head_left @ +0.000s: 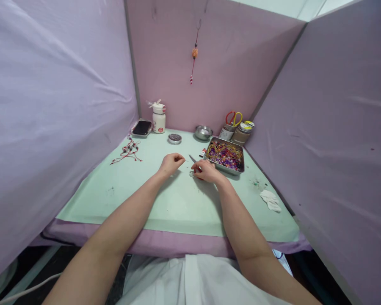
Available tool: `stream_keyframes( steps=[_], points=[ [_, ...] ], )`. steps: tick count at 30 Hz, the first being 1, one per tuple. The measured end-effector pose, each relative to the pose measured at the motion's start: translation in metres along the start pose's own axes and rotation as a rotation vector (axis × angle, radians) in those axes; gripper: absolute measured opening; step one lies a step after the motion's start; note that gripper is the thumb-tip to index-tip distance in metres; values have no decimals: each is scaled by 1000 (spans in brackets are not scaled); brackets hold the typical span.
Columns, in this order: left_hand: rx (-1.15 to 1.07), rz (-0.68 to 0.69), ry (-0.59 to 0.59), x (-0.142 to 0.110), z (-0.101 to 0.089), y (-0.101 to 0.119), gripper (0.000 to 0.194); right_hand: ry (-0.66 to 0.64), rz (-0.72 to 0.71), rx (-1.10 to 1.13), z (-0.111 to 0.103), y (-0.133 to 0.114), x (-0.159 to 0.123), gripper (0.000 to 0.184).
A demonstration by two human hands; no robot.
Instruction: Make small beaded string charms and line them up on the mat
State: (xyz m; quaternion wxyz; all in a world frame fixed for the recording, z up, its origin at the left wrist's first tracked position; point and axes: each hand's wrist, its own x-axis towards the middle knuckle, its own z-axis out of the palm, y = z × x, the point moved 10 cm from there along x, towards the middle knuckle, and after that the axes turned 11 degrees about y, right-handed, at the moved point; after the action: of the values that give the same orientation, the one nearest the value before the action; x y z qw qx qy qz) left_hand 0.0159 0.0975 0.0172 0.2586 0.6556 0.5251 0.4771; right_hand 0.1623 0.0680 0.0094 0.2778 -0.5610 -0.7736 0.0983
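My left hand rests on the green mat with its fingers curled in a pinch; what they hold is too small to make out. My right hand lies just to its right, closed round a thin metal tool whose tip points up and left. A small clear bead-like bit lies between the two hands. A metal tray full of coloured beads and cords sits right beside my right hand.
At the back stand a white bottle, a phone, a small dish, a steel bowl and jars with scissors. Red beaded cords lie at left, a crumpled tissue at right. Purple cloth walls enclose the table.
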Motion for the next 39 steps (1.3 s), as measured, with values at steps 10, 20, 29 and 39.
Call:
stream_keyframes(
  steps=[10, 20, 29, 39],
  points=[
    [58, 141, 12, -2, -4, 17, 13, 80, -77, -15, 8, -16, 4, 18],
    [197, 404, 140, -13, -9, 45, 10, 323, -63, -10, -18, -22, 4, 13],
    [241, 457, 196, -20, -12, 52, 10, 375, -66, -16, -21, -22, 3, 9],
    [268, 422, 200, -20, -9, 50, 11, 384, -83, -55, -22, -24, 3, 9]
  ],
)
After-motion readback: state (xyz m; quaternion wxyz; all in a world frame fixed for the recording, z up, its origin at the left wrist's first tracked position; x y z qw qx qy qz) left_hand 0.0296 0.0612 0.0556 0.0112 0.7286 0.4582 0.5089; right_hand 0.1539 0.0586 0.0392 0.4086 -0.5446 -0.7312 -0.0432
